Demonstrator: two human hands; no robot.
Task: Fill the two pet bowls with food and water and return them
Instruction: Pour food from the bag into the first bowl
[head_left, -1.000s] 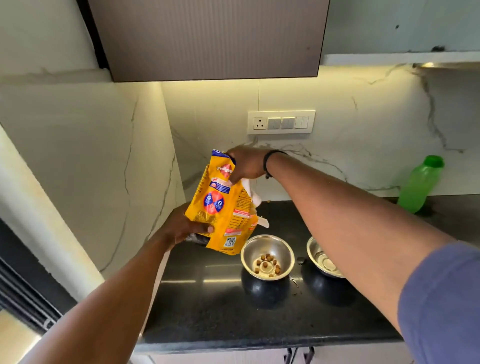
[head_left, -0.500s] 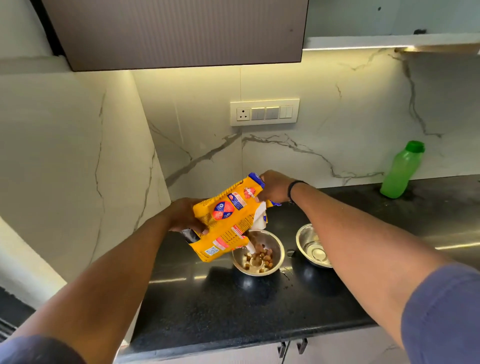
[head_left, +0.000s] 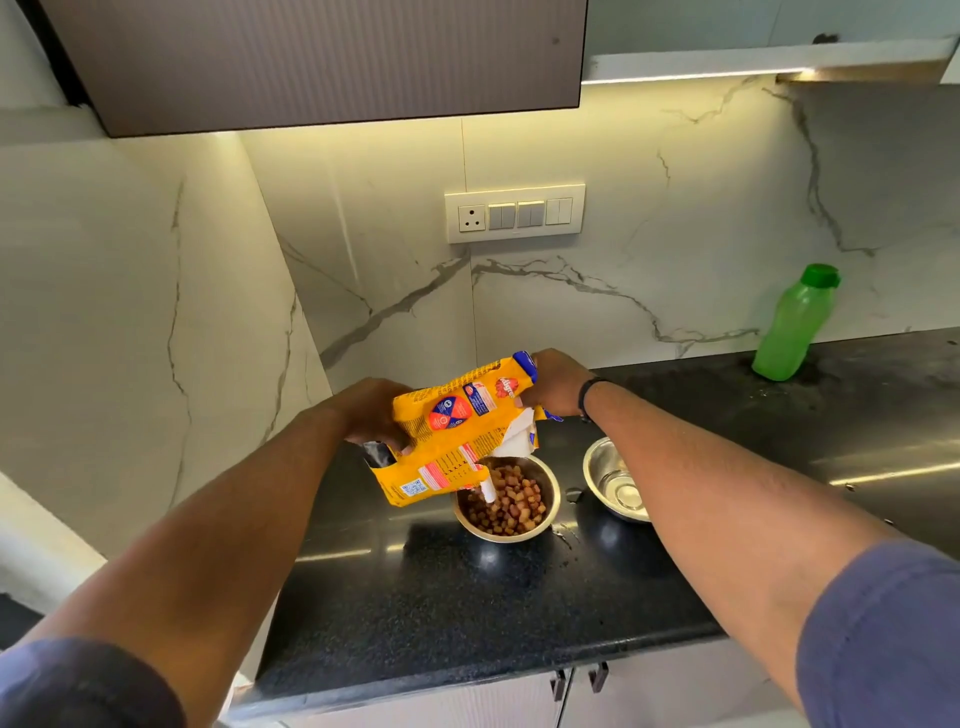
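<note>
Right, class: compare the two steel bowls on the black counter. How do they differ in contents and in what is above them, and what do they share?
The left bowl holds brown kibble; the right bowl holds none, its shiny bottom showing. The tilted yellow food bag, gripped by the left hand and right hand, hangs over the left bowl; the right forearm partly covers the right bowl. Both are round steel bowls standing upright on the counter.

Both hands hold a yellow pet food bag (head_left: 451, 434) tipped over a steel bowl (head_left: 508, 500) full of brown kibble (head_left: 511, 506) on the black surface (head_left: 467, 613). The left hand (head_left: 376, 413) grips the bag's lower end, the right hand (head_left: 556, 382) pinches its upper corner. Just right of the filled bowl stands a second steel bowl (head_left: 613, 480), partly hidden by the right forearm. Far right, by the marble wall, stands a green bottle (head_left: 795, 325). A switch panel (head_left: 514, 213) sits on the wall.
</note>
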